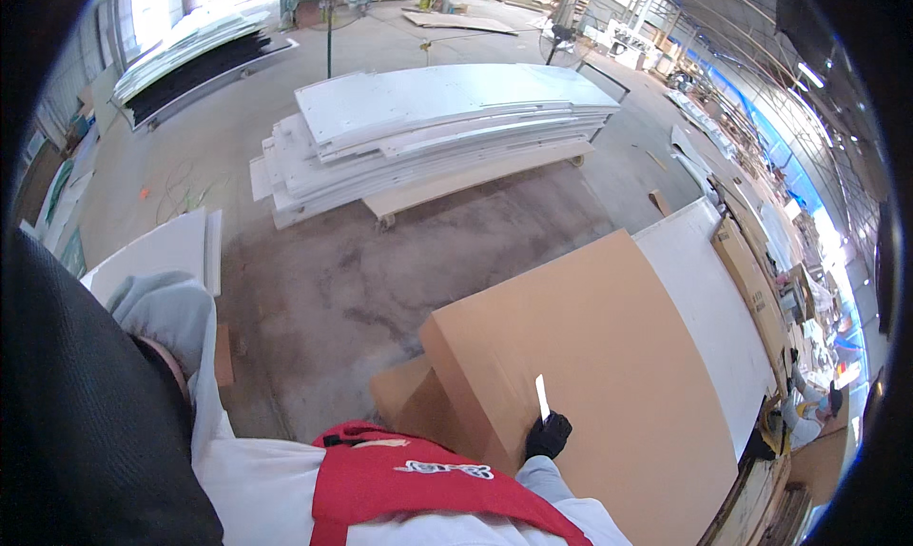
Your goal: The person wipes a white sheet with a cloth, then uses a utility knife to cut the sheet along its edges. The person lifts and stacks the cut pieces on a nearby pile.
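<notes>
In my right hand [548,435], which wears a black glove, is a knife-like tool [543,396]. Its flat, bright blade points away from me, and its handle is hidden in the fist. The hand is over a large brown cardboard sheet or carton [613,346] with a folded-down side, near its left part. A black textured surface at the lower left, beside a grey cuff and a strip of bare wrist, seems to be my left hand [85,403], gloved and very close to the camera. Its fingers cannot be made out.
White panels [442,111] are stacked on a low wheeled platform ahead. Another panel stack [192,61] stands far left. A white board [706,282] lies beyond the cardboard, with a long carton [749,282] alongside. A co-worker [806,410] is at the right. Standing fans [560,36] are behind.
</notes>
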`<state>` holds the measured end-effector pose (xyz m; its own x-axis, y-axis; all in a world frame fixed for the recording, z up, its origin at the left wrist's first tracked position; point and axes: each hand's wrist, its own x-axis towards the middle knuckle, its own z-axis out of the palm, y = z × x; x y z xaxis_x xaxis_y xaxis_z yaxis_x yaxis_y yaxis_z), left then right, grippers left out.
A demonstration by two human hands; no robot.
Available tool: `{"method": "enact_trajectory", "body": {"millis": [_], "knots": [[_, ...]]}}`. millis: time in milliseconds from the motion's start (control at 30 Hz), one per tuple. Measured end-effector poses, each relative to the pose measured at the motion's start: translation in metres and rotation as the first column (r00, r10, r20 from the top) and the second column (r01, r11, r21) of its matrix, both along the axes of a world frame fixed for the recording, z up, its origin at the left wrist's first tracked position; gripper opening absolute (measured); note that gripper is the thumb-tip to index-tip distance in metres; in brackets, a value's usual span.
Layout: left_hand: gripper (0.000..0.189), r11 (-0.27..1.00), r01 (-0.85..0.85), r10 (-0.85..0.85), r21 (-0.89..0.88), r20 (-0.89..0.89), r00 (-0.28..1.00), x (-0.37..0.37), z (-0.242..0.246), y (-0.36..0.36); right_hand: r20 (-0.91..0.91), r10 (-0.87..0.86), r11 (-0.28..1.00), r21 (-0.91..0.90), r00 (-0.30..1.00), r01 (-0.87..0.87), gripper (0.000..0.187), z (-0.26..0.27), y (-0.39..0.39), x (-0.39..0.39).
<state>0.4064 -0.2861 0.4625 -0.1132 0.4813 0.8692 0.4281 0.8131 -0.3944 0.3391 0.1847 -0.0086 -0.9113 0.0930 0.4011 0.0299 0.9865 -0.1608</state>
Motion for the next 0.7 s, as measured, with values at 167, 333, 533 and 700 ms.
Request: {"method": "enact_trajectory", "body": {"millis": [167,333,533,700], "knots": [[0.042,0.999,-0.004,0.004,0.035,0.001,1.000,-0.004,-0.003,0.000,-0.015,0.012,1.000,0.006,1.000,-0.012,0.015,-0.007,0.002,0.003],[0.043,0.999,-0.002,0.002,0.034,-0.016,1.000,-0.005,0.003,-0.001,0.092,0.018,0.990,-0.139,0.996,-0.005,0.021,-0.007,-0.005,-0.001],[0.043,0.997,0.036,-0.034,0.072,-0.030,0.999,-0.014,-0.002,-0.002,0.068,-0.060,0.993,-0.099,0.996,0.067,0.012,0.006,-0.006,-0.001],[0.043,0.997,0.050,-0.047,0.062,-0.041,0.998,-0.015,-0.001,-0.003,-0.017,-0.013,0.996,-0.090,1.000,0.012,0.011,0.000,-0.008,-0.001]]}}
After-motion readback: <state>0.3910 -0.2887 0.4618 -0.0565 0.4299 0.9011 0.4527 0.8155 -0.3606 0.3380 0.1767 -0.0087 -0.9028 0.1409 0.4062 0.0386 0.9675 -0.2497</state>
